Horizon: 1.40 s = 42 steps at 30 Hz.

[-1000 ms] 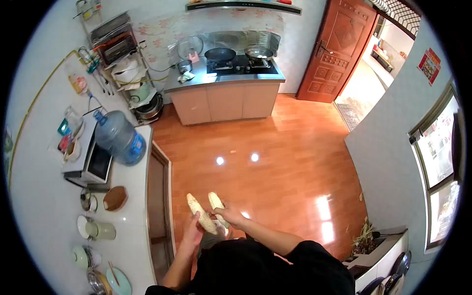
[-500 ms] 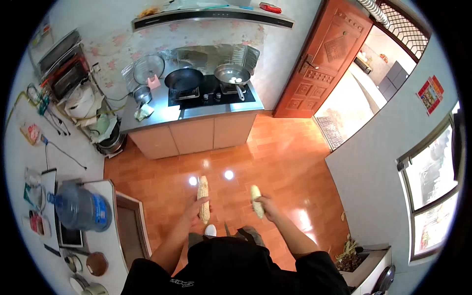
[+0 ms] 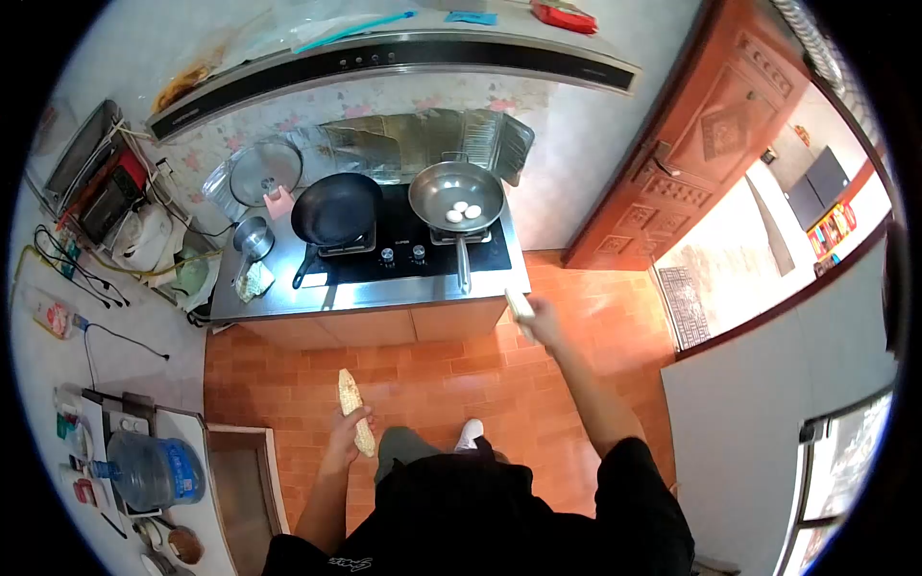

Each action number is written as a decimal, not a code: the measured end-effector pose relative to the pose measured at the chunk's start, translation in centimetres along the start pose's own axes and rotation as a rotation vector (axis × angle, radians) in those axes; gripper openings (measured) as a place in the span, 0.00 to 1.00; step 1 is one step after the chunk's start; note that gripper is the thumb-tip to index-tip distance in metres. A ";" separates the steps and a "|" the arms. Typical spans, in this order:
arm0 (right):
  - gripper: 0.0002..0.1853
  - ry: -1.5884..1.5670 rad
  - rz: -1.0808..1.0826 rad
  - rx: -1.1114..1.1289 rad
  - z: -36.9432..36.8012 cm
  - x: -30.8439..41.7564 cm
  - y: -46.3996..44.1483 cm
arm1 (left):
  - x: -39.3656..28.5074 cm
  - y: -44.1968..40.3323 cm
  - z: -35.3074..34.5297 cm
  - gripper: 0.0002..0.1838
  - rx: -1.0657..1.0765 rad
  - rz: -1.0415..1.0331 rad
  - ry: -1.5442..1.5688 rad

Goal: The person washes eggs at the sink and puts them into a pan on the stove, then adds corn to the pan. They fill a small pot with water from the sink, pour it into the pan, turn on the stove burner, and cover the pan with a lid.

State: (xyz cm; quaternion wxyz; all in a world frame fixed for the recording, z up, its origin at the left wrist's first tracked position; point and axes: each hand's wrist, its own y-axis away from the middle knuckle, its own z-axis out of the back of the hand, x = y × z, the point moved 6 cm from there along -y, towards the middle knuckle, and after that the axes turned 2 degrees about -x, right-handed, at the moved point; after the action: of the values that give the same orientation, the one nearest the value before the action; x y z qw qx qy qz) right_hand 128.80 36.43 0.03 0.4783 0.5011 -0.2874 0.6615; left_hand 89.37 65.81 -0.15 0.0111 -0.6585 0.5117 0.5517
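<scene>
My left hand is closed around a husked ear of corn, held low over the floor in front of my body. A second ear of corn is gripped in my right hand, stretched forward close to the right front corner of the stove counter. On the right burner sits a steel frying pan with several white eggs in it, its handle pointing at me. A black wok rests on the left burner.
A range hood juts out above the stove. A small steel pot and a crumpled cloth lie at the counter's left. The red door stands ajar at right. On the left cabinet is a water jug.
I have stepped closer to the stove. My right hand has reached forward and up with its corn, near the counter edge. My left hand has shifted left, still gripping its corn.
</scene>
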 end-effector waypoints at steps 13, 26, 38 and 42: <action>0.21 0.844 0.319 -0.001 -8.6 9.0 -34.2 | -7.7 -13.8 -8.7 0.10 -0.182 -0.162 0.115; 0.13 0.987 0.589 0.090 -14.2 -0.9 -49.1 | -6.6 -13.0 -14.6 0.09 -0.503 -0.341 0.328; 0.17 0.442 0.458 0.642 -11.9 12.7 -33.4 | -8.9 -22.8 -24.1 0.26 -0.220 -0.201 0.332; 0.21 0.072 0.201 0.747 -11.8 12.9 -26.6 | -10.2 -27.6 -29.1 0.26 -0.007 -0.186 0.429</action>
State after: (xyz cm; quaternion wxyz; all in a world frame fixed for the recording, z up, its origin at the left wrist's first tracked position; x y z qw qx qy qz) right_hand 148.19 61.04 5.54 0.2054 0.5863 -0.0574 0.7815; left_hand 130.49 68.83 3.55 -0.0495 -0.8051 0.4376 0.3974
